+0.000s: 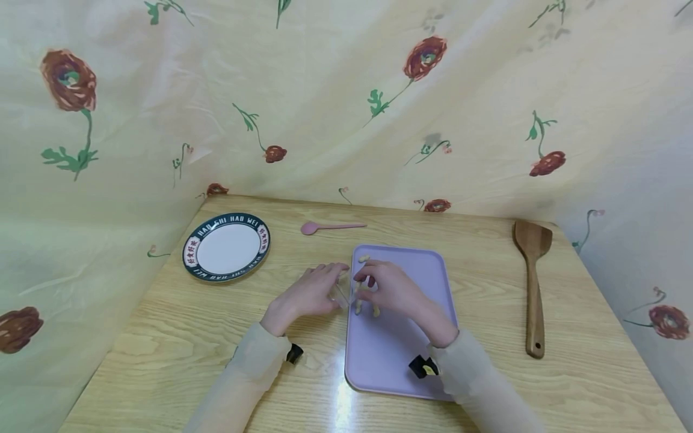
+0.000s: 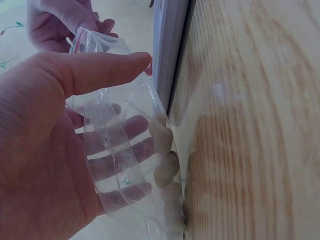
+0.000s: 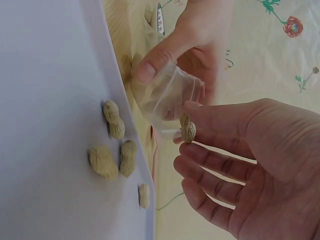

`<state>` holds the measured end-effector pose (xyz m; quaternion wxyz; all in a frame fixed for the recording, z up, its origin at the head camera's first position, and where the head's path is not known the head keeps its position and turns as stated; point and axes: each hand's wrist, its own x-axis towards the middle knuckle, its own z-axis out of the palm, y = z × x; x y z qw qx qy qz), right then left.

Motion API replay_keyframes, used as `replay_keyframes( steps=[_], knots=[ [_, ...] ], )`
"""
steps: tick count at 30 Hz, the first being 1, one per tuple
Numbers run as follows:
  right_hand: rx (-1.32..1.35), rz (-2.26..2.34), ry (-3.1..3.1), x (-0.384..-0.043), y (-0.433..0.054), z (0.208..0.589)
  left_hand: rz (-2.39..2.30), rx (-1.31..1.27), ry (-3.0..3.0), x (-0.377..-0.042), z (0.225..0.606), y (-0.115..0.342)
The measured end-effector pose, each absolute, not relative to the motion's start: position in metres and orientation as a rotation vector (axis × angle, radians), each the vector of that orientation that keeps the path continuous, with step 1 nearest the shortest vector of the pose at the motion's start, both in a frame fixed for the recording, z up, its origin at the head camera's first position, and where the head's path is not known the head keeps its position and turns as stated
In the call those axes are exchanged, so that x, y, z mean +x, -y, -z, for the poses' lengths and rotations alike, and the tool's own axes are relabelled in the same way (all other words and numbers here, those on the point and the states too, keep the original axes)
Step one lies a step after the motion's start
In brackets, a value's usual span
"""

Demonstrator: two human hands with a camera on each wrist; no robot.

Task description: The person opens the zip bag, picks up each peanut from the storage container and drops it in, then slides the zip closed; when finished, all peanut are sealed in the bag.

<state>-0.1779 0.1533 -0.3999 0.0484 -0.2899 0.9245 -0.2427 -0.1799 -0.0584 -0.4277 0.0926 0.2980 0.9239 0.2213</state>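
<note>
In the left wrist view my left hand holds a clear zip bag, thumb on the near side and fingers behind it. Several peanuts lie along the bag's bottom. The bag stands just beside the left edge of a lilac tray. My right hand is over that edge, close to the bag's mouth. Between its thumb and forefinger it pinches a peanut, as the right wrist view shows. Several loose peanuts rest on the tray near its left side.
A white plate with a dark green patterned rim sits at the table's back left. Behind the tray lies a pink spoon. To the tray's right is a wooden spatula. Flowered cloth hangs around the table.
</note>
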Motion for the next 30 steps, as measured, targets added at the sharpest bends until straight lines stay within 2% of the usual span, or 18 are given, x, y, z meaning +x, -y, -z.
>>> replay_keyframes(
  steps=[30],
  knots=[
    [-0.820,0.783,-2.803,-0.172,-0.140,0.406,-0.653,0.874,-2.741,-0.180,0.428,0.058]
  ],
)
